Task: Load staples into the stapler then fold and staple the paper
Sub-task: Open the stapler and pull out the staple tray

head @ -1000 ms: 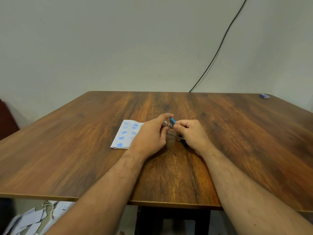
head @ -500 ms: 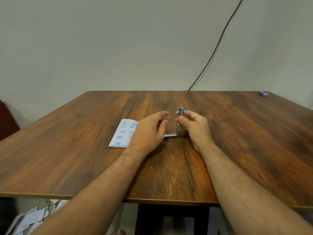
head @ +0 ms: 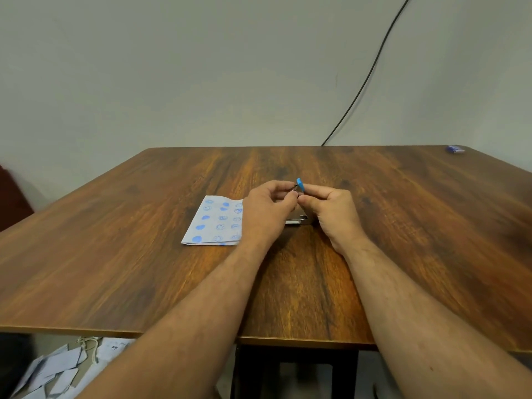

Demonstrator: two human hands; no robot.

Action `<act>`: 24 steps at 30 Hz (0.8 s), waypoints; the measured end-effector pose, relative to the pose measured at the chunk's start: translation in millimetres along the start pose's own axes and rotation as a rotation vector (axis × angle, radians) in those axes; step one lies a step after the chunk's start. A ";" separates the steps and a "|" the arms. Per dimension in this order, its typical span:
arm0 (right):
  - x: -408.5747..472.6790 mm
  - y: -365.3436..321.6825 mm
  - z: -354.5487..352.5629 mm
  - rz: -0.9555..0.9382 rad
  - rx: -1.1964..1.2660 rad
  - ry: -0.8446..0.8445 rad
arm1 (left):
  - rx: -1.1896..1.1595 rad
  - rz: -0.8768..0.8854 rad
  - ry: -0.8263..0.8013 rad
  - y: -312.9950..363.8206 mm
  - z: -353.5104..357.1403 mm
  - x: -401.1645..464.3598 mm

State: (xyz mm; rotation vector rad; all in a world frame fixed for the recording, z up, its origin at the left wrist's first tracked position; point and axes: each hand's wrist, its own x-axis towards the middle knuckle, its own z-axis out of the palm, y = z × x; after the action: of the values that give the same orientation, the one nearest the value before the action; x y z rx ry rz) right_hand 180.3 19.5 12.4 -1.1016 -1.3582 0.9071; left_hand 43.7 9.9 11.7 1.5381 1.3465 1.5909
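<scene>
Head view: the stapler (head: 299,203), opened upright mid-table (head: 115,254), was gripped by the right hand (head: 331,208); its blue top was pinched by the left hand (head: 266,208). Folded paper (head: 214,223) was laid just left.

Plain grey-green wall (head: 201,67) w/ black cable (head: 371,70) running down behind dark wood-grain tabletop (head: 115,254). Dark table leg (head: 296,370) below. Paper scraps (head: 57,372) on floor, bottom left. Dark red furniture (head: 11,197) at left edge.
</scene>
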 end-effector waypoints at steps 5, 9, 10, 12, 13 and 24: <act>0.4 3.6 3.0 -0.064 -0.137 0.007 | 0.082 -0.059 0.039 5.9 1.2 -2.9; 0.5 2.6 1.6 -0.043 -0.058 0.114 | 0.181 -0.075 0.054 6.5 1.3 -2.6; 1.4 3.7 1.3 -0.023 -0.015 0.144 | 0.190 -0.089 0.060 7.1 1.3 -3.1; 3.8 6.1 2.2 -0.001 -0.001 0.171 | 0.208 -0.091 0.066 9.0 0.1 -5.3; 5.0 6.9 2.7 0.010 0.005 0.184 | 0.244 -0.066 0.068 10.2 -1.1 -6.8; 11.9 10.3 2.0 0.054 -0.003 0.464 | 0.568 -0.022 -0.055 11.7 -13.9 -8.3</act>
State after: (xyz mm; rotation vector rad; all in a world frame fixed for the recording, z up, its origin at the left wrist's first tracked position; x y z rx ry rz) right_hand 180.0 33.9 5.7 -1.2622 -0.9510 0.6340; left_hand 35.1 -5.5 21.0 1.8549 1.8816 1.1934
